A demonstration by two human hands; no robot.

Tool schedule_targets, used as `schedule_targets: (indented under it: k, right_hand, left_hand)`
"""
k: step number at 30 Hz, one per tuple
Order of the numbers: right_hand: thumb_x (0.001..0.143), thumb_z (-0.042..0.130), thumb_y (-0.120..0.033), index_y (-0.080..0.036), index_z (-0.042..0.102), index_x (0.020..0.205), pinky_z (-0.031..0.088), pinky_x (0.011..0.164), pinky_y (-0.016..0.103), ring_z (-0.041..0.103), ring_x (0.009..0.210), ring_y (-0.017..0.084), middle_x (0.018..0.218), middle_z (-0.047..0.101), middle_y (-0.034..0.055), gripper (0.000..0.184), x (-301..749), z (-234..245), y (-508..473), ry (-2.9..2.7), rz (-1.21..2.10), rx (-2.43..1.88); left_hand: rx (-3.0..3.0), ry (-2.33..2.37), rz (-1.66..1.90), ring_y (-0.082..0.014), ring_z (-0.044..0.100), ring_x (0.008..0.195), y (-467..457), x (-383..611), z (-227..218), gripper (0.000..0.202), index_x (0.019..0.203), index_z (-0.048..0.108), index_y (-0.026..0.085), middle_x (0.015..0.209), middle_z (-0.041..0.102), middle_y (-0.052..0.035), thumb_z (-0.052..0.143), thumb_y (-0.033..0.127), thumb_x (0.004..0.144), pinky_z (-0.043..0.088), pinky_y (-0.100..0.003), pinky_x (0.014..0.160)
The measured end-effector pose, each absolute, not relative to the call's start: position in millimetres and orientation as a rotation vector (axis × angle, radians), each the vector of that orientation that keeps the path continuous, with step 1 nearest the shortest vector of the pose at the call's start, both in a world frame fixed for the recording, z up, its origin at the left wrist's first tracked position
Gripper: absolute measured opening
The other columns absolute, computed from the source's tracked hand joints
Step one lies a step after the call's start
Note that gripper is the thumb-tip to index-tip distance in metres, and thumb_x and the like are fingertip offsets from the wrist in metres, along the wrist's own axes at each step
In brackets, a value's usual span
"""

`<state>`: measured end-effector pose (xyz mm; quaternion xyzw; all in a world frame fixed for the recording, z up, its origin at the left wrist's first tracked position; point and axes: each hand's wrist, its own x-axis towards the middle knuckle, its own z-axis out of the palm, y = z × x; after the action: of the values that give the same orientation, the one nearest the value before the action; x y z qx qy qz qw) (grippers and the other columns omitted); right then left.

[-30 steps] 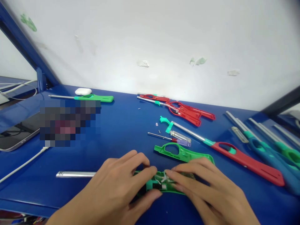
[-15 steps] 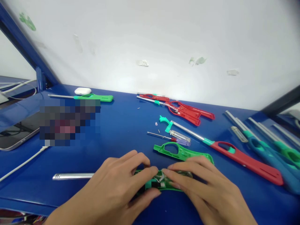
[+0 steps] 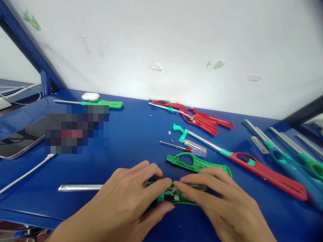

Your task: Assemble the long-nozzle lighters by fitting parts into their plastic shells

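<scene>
An opened green lighter body [image 3: 174, 196], its wires and inner parts exposed, lies on the blue table [image 3: 131, 134] near the front edge. My left hand [image 3: 128, 201] grips its left part between thumb and fingers. My right hand [image 3: 222, 205] presses fingertips onto its middle and right part; index fingertips nearly touch. The lighter's metal tube [image 3: 80, 187] sticks out to the left from under my left hand. A separate green shell half [image 3: 194, 163] lies just behind my right hand. A small screwdriver [image 3: 186, 148] with a clear handle rests behind that.
A red lighter [image 3: 254, 169] with a metal tube lies at right; blue and green lighters [image 3: 290, 158] beyond it. Opened red shells [image 3: 196, 117] sit at the back, a green lighter [image 3: 101, 104] and a white earbud case [image 3: 90, 96] at back left. A tablet [image 3: 17, 144] with a white cable [image 3: 25, 173] lies at left.
Both hands stay on the green lighter body with only slight finger shifts. The view has shifted a little.
</scene>
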<state>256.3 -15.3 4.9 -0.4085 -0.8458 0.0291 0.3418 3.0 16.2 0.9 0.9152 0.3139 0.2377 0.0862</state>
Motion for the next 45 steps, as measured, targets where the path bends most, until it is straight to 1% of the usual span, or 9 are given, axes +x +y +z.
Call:
schedule_targets:
  k: [6, 14, 17, 25, 29, 34, 39, 41, 45]
  right_hand:
    - [0.097, 0.056, -0.001, -0.034, 0.082, 0.121, 0.062, 0.085, 0.015, 0.074, 0.094, 0.011, 0.111, 0.083, -0.0112, 0.048, 257, 4, -13, -2.223, 0.107, -1.074]
    - [0.102, 0.056, -0.007, -0.034, 0.081, 0.119, 0.063, 0.083, 0.017, 0.074, 0.093, 0.014, 0.111, 0.084, -0.0089, 0.040, 259, 2, -14, -2.226, 0.060, -1.071]
    - [0.101, 0.058, -0.007, -0.034, 0.080, 0.124, 0.064, 0.082, 0.021, 0.073, 0.093, 0.016, 0.113, 0.084, -0.0065, 0.041, 260, 0, -15, -2.245, 0.079, -1.075]
    - [0.096, 0.050, 0.004, -0.041, 0.066, 0.151, 0.065, 0.084, 0.030, 0.071, 0.103, 0.020, 0.121, 0.080, -0.0021, 0.072, 265, -14, -20, -2.267, 0.256, -1.098]
    - [0.097, 0.050, 0.001, -0.039, 0.068, 0.150, 0.065, 0.084, 0.032, 0.072, 0.102, 0.022, 0.119, 0.081, 0.0010, 0.069, 264, -13, -22, -2.294, 0.226, -1.101]
    - [0.095, 0.046, 0.000, -0.036, 0.071, 0.145, 0.065, 0.082, 0.034, 0.074, 0.096, 0.021, 0.117, 0.082, 0.0013, 0.066, 265, -14, -24, -2.297, 0.163, -1.114]
    - [0.096, 0.046, -0.005, -0.035, 0.073, 0.141, 0.067, 0.085, 0.038, 0.076, 0.100, 0.024, 0.121, 0.079, 0.0039, 0.060, 265, -16, -25, -2.341, 0.064, -1.151]
    - [0.098, 0.049, -0.007, -0.037, 0.072, 0.142, 0.067, 0.079, 0.034, 0.077, 0.096, 0.023, 0.115, 0.078, 0.0041, 0.058, 264, -15, -24, -2.330, 0.055, -1.164]
    - [0.100, 0.054, -0.010, -0.042, 0.074, 0.138, 0.064, 0.062, 0.026, 0.074, 0.075, 0.019, 0.096, 0.075, 0.0015, 0.053, 261, -15, -24, -2.311, 0.054, -1.176]
  left_hand:
    - [2.731, 0.949, 0.690, -0.0195, 0.072, 0.094, 16, 3, 3, 0.024, 0.124, 0.067, 0.031, 0.108, 0.073, 0.0013, 0.047, 0.041, 0.118, 0.051, -0.033, 0.071]
    - [2.741, 0.945, 0.722, -0.0188, 0.072, 0.091, 16, 3, 3, 0.026, 0.125, 0.066, 0.030, 0.108, 0.072, 0.0008, 0.044, 0.043, 0.118, 0.050, -0.033, 0.068]
    - [2.733, 0.939, 0.707, -0.0189, 0.072, 0.091, 16, 2, 2, 0.024, 0.123, 0.065, 0.030, 0.107, 0.072, 0.0014, 0.045, 0.042, 0.118, 0.050, -0.033, 0.069]
    - [2.721, 0.941, 0.703, -0.0185, 0.071, 0.090, 16, 3, 4, 0.022, 0.124, 0.065, 0.030, 0.107, 0.072, 0.0015, 0.046, 0.041, 0.118, 0.049, -0.033, 0.068]
    - [2.717, 0.939, 0.707, -0.0196, 0.072, 0.095, 16, 3, 3, 0.021, 0.124, 0.065, 0.030, 0.108, 0.072, 0.0008, 0.048, 0.039, 0.117, 0.050, -0.033, 0.071]
    - [2.710, 0.939, 0.714, -0.0204, 0.071, 0.091, 15, 4, 2, 0.019, 0.122, 0.066, 0.030, 0.105, 0.072, 0.0008, 0.050, 0.038, 0.116, 0.049, -0.034, 0.069]
    - [2.698, 0.869, 0.718, -0.0155, 0.070, 0.095, 16, 2, 2, 0.018, 0.120, 0.067, 0.028, 0.116, 0.070, 0.0007, 0.049, 0.031, 0.117, 0.049, -0.031, 0.071]
    - [2.704, 0.842, 0.720, -0.0139, 0.069, 0.096, 16, 1, 2, 0.019, 0.118, 0.067, 0.027, 0.118, 0.069, 0.0006, 0.049, 0.028, 0.117, 0.048, -0.030, 0.072]
    - [2.691, 0.820, 0.705, -0.0132, 0.066, 0.094, 15, 0, 3, 0.019, 0.118, 0.069, 0.027, 0.116, 0.068, 0.0017, 0.051, 0.024, 0.116, 0.046, -0.030, 0.071]
